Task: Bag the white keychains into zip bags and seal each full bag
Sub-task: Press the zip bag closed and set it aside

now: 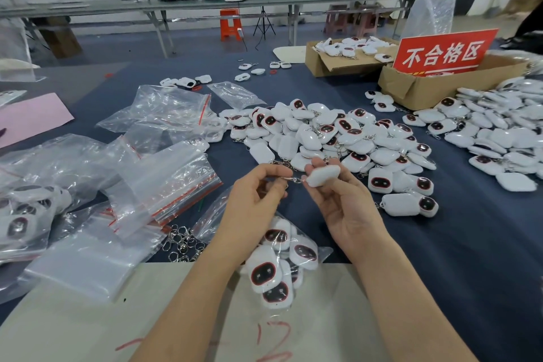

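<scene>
**Desk:** Which step is this?

**Photographer:** Loading. Above the bench (446,250), the right hand (343,203) has its grip curled round one white keychain (323,176). The left hand (258,194) pinches its metal clasp (289,180).

**Desk:** And the bag?

**Photographer:** A part-filled zip bag (282,258) lies under the left wrist, not yet sealed by the look of it. The loose pile (338,132) sits just beyond. Next, I judge, the keychain goes down into the bag's mouth, clasp tucked in, before any sealing.
</scene>
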